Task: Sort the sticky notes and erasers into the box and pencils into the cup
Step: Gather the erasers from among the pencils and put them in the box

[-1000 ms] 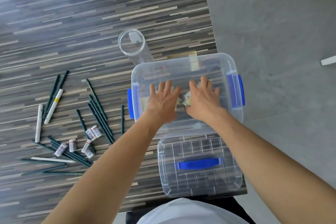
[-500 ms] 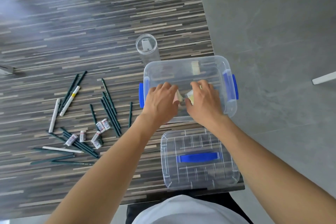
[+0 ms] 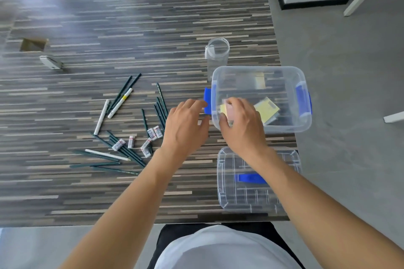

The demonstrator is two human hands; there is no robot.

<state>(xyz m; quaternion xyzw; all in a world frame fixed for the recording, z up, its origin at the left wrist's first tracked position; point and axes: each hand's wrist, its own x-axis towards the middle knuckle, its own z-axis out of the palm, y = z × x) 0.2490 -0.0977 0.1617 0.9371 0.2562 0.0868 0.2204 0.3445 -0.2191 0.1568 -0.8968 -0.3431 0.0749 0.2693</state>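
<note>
Seen from above, the right hand [image 3: 240,124] reached into the clear box [image 3: 301,125], fingers curled around a pale yellow pad of sticky notes [image 3: 224,108]; another pad [image 3: 267,109] lay just beyond it. The left hand [image 3: 185,125] hovered empty with fingers spread outside the box. The erasers [image 3: 140,141] and pencils [image 3: 160,107] lay scattered on the desk [image 3: 131,28] to its left, and the empty cup [image 3: 216,52] stood beyond the box. The notes step seemed in hand; next probably came releasing the pad and gathering erasers.

Striped wood-grain bench [image 3: 153,17], clear lid [image 3: 258,183] with blue handle laid flat at its near edge, small white device [image 3: 51,62] at far left, grey floor [image 3: 349,94] seen beyond.
</note>
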